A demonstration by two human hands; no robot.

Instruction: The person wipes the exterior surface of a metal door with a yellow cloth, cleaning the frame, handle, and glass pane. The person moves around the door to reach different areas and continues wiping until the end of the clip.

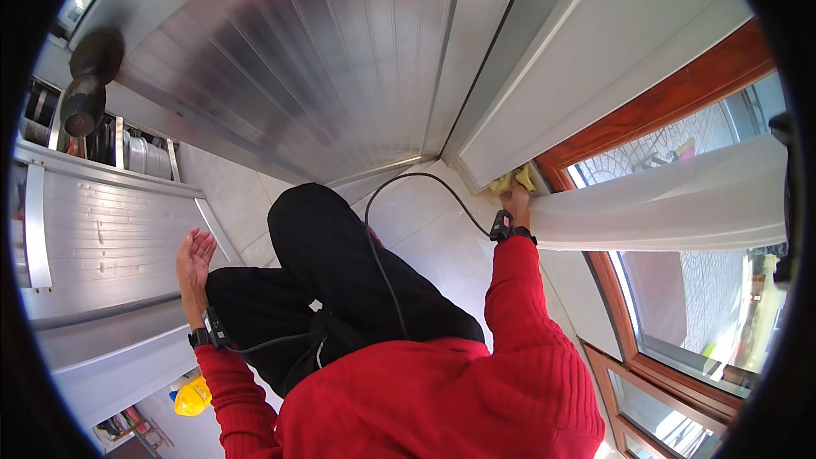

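Note:
My right hand (pixel 517 196) reaches low to the corner beside the wooden window frame and presses on a yellow cloth (pixel 514 180). The cloth lies against the foot of the white panel (pixel 574 76); the fingers are partly hidden in it. On the other side, my left hand (pixel 196 261) hangs beside my bent knee, palm up and fingers apart, holding nothing. It is near a ribbed metal cabinet front (pixel 121 229). Each wrist bears a strapped device, and a black cable runs from the right one over my thigh.
A large ribbed metal door (pixel 306 64) stands ahead. Dishes (pixel 145 158) fill a rack at left, near a dark turned object (pixel 86 86). White curtain (pixel 663 194) hangs beside my right forearm, before red-brown framed glass (pixel 656 127). A yellow bottle (pixel 192 396) is behind my left arm.

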